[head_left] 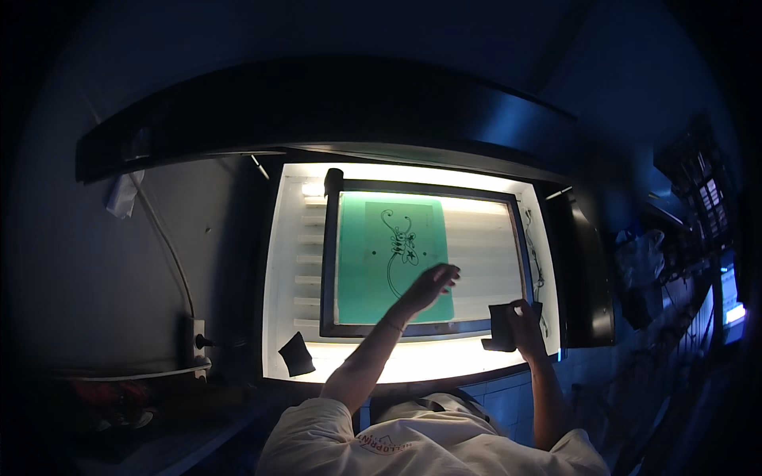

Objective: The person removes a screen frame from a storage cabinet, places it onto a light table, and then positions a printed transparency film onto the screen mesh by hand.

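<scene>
A screen-printing frame (329,262) with a dark border lies on a lit light table (274,317). Green emulsion (353,293) coats the left part of its mesh, and a black line drawing (405,246) shows there. My left hand (435,287) hovers over the right edge of the green area, fingers loosely bent and apparently holding nothing. At the frame's near right corner, my right hand (521,319) grips a dark flat piece (500,327), thumb and fingers closed on its edge. Whether that piece is cloth or card I cannot tell.
Another dark flat piece (297,355) lies at the table's near left corner, and a dark strip (333,181) covers the frame's far left corner. The raised black lid (333,111) spans the back. A cable (167,238) hangs on the left wall near a socket (200,341).
</scene>
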Available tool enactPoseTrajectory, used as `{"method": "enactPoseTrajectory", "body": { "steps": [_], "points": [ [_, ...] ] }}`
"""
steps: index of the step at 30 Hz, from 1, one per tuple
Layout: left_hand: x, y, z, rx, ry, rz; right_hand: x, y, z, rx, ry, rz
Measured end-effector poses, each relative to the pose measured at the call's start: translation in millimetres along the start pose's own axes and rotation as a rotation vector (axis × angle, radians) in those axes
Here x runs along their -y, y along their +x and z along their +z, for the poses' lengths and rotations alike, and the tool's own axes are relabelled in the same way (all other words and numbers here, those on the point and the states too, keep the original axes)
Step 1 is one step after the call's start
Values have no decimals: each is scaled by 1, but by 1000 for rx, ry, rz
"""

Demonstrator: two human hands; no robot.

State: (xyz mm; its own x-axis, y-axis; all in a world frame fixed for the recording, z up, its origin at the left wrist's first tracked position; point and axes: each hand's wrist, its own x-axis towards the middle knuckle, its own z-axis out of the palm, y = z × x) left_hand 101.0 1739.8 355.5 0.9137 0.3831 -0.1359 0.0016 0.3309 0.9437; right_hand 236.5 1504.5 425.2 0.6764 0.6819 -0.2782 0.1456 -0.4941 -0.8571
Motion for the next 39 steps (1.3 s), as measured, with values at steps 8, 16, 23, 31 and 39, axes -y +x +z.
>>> {"method": "enactPoseTrajectory", "body": {
  "steps": [8,16,23,31,39],
  "points": [
    [29,-18,139,-103,-385,-44,-31,27,-19,161,276,-166],
    [42,33,177,-312,-270,-295,-98,51,-94,255,779,56],
    [69,-33,152,-457,-45,-241,-82,267,-161,-80,370,93],
    [78,-140,121,-992,281,-405,-147,493,-133,-282,-44,-37],
    [124,-248,106,-1138,412,-430,-202,507,-95,-434,-202,-122]
  ]
}}
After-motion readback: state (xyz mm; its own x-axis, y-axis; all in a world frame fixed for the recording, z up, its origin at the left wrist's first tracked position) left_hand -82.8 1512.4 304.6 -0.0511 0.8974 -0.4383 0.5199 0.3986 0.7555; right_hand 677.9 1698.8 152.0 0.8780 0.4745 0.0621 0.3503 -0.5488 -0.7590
